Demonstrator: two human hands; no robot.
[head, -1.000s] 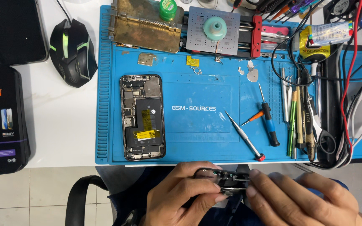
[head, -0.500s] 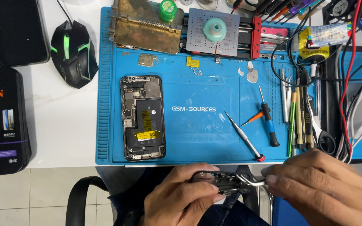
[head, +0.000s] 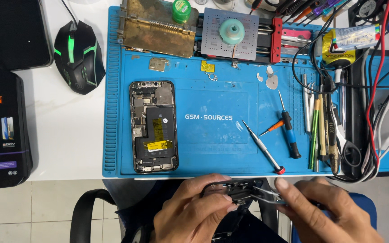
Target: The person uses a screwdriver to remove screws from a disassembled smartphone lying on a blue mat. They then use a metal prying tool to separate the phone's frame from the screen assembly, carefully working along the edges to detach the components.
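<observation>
Resting between both hands: dark phone part

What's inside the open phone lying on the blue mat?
Inside the phone you can see a black battery with yellow stickers, small circuit boards and metal covers. Whatever sits under the battery is hidden. It lies on the mat.

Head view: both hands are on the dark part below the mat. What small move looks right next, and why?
Probably ease the tweezers a touch further along the dark part. The left hand grips the part over the lap, clear of the blue mat; the right hand has the tweezer tips at its edge. What they touch is too small to tell.
</observation>
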